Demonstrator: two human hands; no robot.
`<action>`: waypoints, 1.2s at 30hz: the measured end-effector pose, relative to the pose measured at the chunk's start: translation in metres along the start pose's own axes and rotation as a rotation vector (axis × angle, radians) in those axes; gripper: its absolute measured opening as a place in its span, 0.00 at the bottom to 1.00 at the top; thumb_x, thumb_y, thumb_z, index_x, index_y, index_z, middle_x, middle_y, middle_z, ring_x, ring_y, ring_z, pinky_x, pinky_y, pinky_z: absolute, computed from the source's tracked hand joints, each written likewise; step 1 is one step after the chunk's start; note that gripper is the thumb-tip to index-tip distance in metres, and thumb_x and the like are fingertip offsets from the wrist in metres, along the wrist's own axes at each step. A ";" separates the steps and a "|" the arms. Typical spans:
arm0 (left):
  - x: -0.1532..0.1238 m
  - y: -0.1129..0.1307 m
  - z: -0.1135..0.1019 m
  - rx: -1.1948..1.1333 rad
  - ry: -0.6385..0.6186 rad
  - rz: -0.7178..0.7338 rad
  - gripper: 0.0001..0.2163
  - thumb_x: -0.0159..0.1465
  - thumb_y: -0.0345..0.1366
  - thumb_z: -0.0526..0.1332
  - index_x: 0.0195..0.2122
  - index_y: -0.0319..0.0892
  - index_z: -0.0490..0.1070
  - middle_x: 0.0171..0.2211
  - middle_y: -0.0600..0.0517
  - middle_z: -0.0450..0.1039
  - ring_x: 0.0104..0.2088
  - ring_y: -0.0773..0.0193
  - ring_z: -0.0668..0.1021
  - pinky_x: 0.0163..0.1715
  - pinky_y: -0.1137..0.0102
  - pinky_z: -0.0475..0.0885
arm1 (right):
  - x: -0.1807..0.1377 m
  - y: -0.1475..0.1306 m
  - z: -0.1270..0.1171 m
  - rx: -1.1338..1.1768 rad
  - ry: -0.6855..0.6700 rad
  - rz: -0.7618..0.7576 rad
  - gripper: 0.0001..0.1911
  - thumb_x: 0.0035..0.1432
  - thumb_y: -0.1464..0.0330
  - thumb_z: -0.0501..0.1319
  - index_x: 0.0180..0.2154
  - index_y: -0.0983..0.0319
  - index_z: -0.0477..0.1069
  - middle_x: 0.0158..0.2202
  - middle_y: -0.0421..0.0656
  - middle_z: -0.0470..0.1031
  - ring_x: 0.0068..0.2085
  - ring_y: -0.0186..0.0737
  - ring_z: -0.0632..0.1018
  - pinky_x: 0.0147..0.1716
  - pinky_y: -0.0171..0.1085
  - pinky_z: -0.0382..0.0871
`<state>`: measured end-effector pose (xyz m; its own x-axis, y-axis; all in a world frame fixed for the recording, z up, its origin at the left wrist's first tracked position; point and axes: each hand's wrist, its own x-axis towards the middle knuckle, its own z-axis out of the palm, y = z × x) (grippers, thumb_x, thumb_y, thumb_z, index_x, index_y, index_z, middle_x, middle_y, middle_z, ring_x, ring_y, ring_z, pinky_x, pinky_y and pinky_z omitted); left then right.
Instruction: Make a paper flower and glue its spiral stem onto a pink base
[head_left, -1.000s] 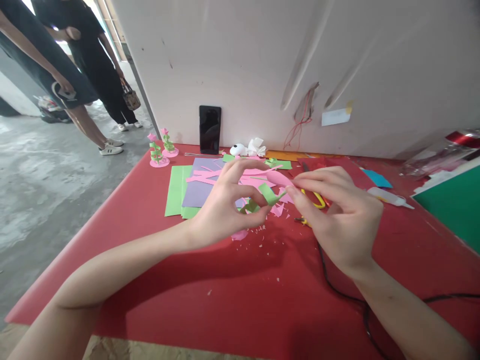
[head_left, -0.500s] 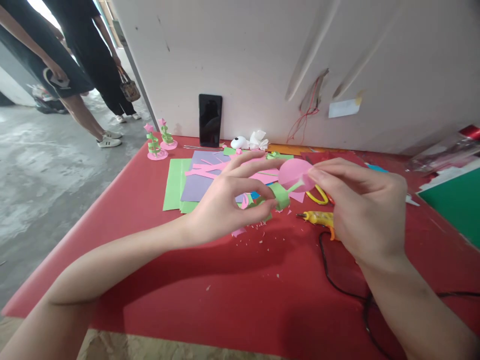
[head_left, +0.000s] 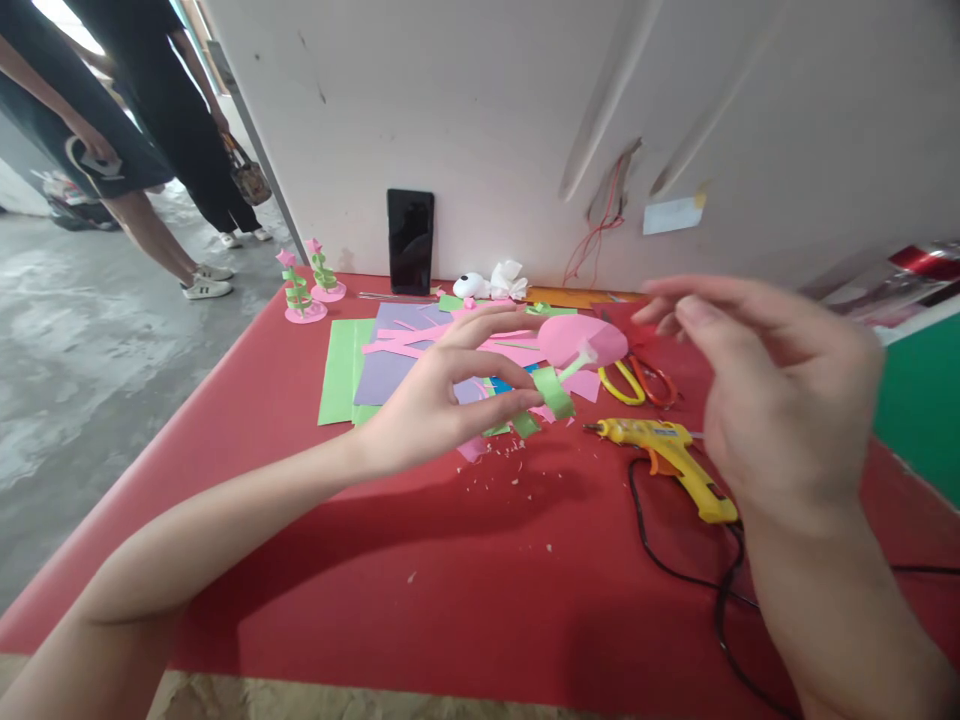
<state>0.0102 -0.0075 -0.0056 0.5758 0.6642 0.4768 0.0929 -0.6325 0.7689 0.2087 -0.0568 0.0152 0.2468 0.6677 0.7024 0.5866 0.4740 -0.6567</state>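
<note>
My left hand [head_left: 457, 385] pinches a paper flower by its curled green strip [head_left: 553, 392], thumb and forefinger closed on it. The flower lies tipped sideways, its pale green stem joined to a round pink paper base [head_left: 581, 341] by a whitish blob. My right hand [head_left: 780, 390] is off to the right of the base, apart from it, fingers loosely bent with nothing visible in them. Below and between the hands, a yellow glue gun [head_left: 671, 455] rests on the red table. Scissors [head_left: 630, 383] with yellow and red handles lie just behind it.
Green and purple paper sheets [head_left: 390, 375] and pink strips lie behind my left hand. Two finished-looking paper flowers [head_left: 298, 290] stand at the back left corner. A phone [head_left: 410, 242] leans on the wall. The glue gun's black cord [head_left: 675, 572] crosses the right side. Two people stand at left.
My right hand has let go of the pink base and moved right, away from it. The left hand still holds the flower, and the glue gun and scissors show more fully.
</note>
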 end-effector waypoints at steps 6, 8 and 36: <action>-0.001 0.001 -0.004 0.029 0.021 0.123 0.04 0.59 0.38 0.64 0.28 0.49 0.78 0.55 0.53 0.70 0.62 0.56 0.66 0.65 0.53 0.60 | 0.026 0.049 -0.022 -0.354 -0.012 0.003 0.10 0.50 0.74 0.61 0.36 0.64 0.78 0.33 0.45 0.77 0.31 0.29 0.74 0.36 0.33 0.67; -0.001 0.002 -0.004 0.051 0.024 0.165 0.04 0.58 0.38 0.65 0.28 0.49 0.79 0.54 0.52 0.71 0.61 0.57 0.67 0.64 0.54 0.60 | 0.025 0.057 -0.025 -0.325 -0.090 0.021 0.06 0.47 0.77 0.62 0.29 0.65 0.77 0.28 0.44 0.77 0.27 0.29 0.74 0.29 0.31 0.66; -0.039 -0.010 -0.007 -0.283 -0.186 -0.460 0.06 0.55 0.38 0.63 0.22 0.46 0.75 0.50 0.52 0.68 0.56 0.55 0.68 0.64 0.49 0.52 | 0.014 0.042 0.034 -0.030 -0.389 0.407 0.05 0.53 0.70 0.60 0.27 0.65 0.73 0.24 0.39 0.70 0.23 0.25 0.67 0.24 0.29 0.63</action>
<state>-0.0185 -0.0241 -0.0292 0.6632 0.7484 0.0031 0.1610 -0.1466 0.9760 0.2099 -0.0081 -0.0121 0.1587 0.9583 0.2378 0.5270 0.1214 -0.8412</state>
